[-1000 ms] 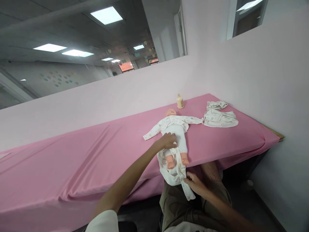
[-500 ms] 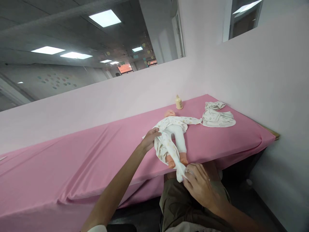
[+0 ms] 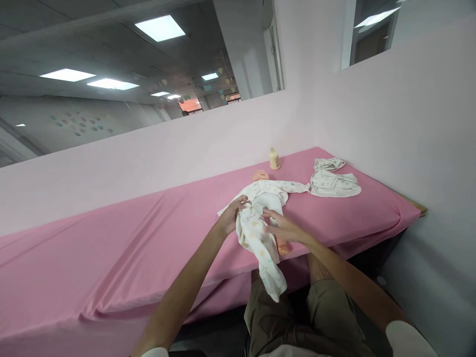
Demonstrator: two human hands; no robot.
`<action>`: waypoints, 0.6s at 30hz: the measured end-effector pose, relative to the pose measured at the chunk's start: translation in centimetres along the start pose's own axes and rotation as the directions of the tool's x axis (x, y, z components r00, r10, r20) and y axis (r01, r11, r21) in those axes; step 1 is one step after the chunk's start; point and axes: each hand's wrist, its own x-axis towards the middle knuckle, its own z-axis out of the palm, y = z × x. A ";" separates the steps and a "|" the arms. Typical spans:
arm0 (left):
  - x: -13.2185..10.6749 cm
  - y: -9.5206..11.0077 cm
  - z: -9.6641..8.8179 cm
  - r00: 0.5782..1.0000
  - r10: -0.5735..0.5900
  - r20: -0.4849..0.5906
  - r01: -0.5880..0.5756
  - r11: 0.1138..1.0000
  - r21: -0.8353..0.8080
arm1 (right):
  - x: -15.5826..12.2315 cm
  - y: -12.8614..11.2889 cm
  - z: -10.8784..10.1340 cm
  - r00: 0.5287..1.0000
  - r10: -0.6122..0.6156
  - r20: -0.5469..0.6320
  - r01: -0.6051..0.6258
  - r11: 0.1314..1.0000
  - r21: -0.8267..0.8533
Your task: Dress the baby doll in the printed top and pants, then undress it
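Note:
A baby doll (image 3: 261, 175) lies on its back on the pink-covered table (image 3: 111, 243), head towards the wall, in a white printed shirt. Over its legs lie white printed baby trousers (image 3: 260, 243), whose end hangs off the table's front edge. My left hand (image 3: 232, 214) grips the trousers' upper edge at the doll's waist, fingers closed on the cloth. My right hand (image 3: 280, 227) rests on the trousers over the doll's thighs, fingers stretched out. One bare doll foot (image 3: 282, 249) shows under my right hand.
A small cream bottle (image 3: 274, 159) stands by the wall beyond the doll's head. Folded white baby clothes (image 3: 332, 181) lie to the right near the corner. Pink walls close the back and right. My knees are under the table's front edge.
My right hand let go of the trouser end at the table edge and moved up onto the doll's thighs. The trouser end now hangs loose. My left hand stayed at the waist.

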 end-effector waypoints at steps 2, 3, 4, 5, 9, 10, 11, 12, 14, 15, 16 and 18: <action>-0.2 0.2 0.0 0.999 -0.021 0.027 0.019 0.998 0.058 | 2.0 -0.1 0.2 0.995 -0.014 0.101 0.005 0.995 0.096; -0.2 0.2 -0.1 0.999 -0.025 0.025 0.023 0.995 0.093 | 2.6 -0.1 0.3 0.990 -0.018 0.141 -0.001 0.991 0.135; -0.3 0.3 -0.3 0.999 -0.031 0.019 0.028 0.991 0.133 | 2.9 -0.1 0.4 0.984 -0.009 0.176 -0.021 0.985 0.172; -0.4 0.3 -0.4 0.999 -0.042 0.009 0.040 0.983 0.182 | 3.1 0.0 0.4 0.980 0.015 0.198 -0.059 0.974 0.220; -0.5 0.4 -1.1 0.981 -0.187 -0.053 0.192 0.883 0.428 | 3.0 0.4 0.0 0.980 0.135 0.146 -0.187 0.872 0.452; -0.5 0.3 -1.1 0.970 -0.237 -0.056 0.236 0.858 0.456 | 3.1 0.4 -0.1 0.983 0.146 0.109 -0.181 0.854 0.488; -0.4 0.1 -1.2 0.958 -0.282 -0.045 0.270 0.845 0.462 | 3.2 0.4 -0.2 0.986 0.145 0.079 -0.165 0.846 0.506; -0.2 -0.2 -1.2 0.948 -0.316 -0.021 0.291 0.843 0.452 | 3.4 0.2 -0.3 0.989 0.140 0.057 -0.149 0.844 0.515; 0.1 -0.8 -1.3 0.933 -0.358 0.044 0.308 0.855 0.417 | 3.9 -0.4 -0.4 0.993 0.113 0.028 -0.112 0.859 0.499; 0.3 -1.2 -1.4 0.928 -0.366 0.073 0.306 0.859 0.410 | 4.2 -0.8 -0.3 0.996 0.084 0.026 -0.086 0.884 0.459; 0.5 -1.7 -1.5 0.930 -0.358 0.086 0.294 0.862 0.413 | 4.5 -1.3 -0.3 0.999 0.045 0.027 -0.052 0.914 0.403; 0.8 -2.4 -1.8 0.965 -0.257 0.048 0.208 0.865 0.456 | 5.1 -2.1 -0.1 0.998 -0.039 0.054 0.023 0.964 0.264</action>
